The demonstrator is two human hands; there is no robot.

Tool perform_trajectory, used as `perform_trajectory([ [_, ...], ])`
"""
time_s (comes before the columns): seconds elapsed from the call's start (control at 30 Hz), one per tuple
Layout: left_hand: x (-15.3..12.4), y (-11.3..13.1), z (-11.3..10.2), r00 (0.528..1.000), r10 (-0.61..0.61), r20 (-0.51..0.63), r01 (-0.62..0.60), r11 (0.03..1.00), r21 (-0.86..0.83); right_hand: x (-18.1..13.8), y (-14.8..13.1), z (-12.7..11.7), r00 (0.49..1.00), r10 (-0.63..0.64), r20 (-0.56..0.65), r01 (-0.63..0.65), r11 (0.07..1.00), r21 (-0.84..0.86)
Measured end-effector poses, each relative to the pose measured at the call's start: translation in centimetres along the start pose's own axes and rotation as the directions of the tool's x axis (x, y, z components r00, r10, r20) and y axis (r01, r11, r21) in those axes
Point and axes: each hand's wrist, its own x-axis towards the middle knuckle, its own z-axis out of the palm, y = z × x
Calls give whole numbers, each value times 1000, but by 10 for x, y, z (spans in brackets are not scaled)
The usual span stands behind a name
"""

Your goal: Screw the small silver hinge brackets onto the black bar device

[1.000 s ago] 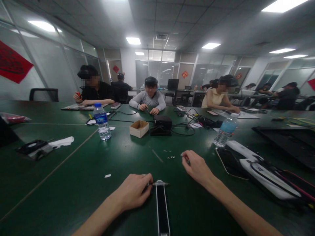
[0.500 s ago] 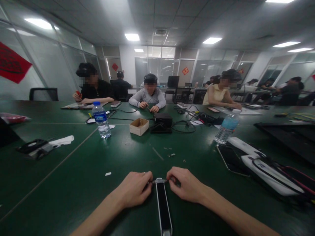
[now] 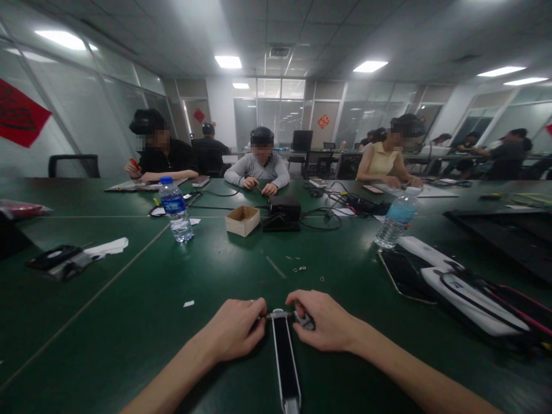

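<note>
A long black bar with silver edges lies on the green table, pointing away from me. At its far end is a short metal crosspiece. My left hand is closed in a pinch at the crosspiece's left end. On the other side, my right hand curls its thumb and fingers round a small grey piece, with the index finger bent above it. That piece sits at the crosspiece's right end; whether the two are joined I cannot tell. Several small rings lie beyond my hands.
Two water bottles stand left and right, with an open cardboard box and a black device between them. To the right lie a phone and a white case. Several people sit across the table.
My right hand's fingers have opened slightly and lifted, so the grey piece shows more. My left hand stays at the crosspiece. The view has shifted slightly.
</note>
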Motion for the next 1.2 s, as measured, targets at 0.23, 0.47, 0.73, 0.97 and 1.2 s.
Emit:
perform_trajectory([
  [0.23, 0, 1, 2, 1000, 5, -8, -5, 1000, 25, 0, 7, 4, 999, 25, -34, -22, 996, 85],
  [0.47, 0, -2, 6, 1000, 10, -29, -8, 998, 58, -2, 10, 8, 995, -81, -54, 87, 989, 121],
  [0.73, 0, 1, 6, 999, -4, -40, 6, 998, 65, -1, 12, 10, 992, -112, -50, 118, 984, 134],
  [0.97, 5, -4, 12, 994, -97, -45, 100, 993, 56, -1, 16, 7, 994, -86, -62, 91, 992, 82],
  [1.2, 6, -4, 10, 993, -97, -63, 97, 995, 0, 3, 28, -4, 988, -41, -150, 29, 996, -82],
])
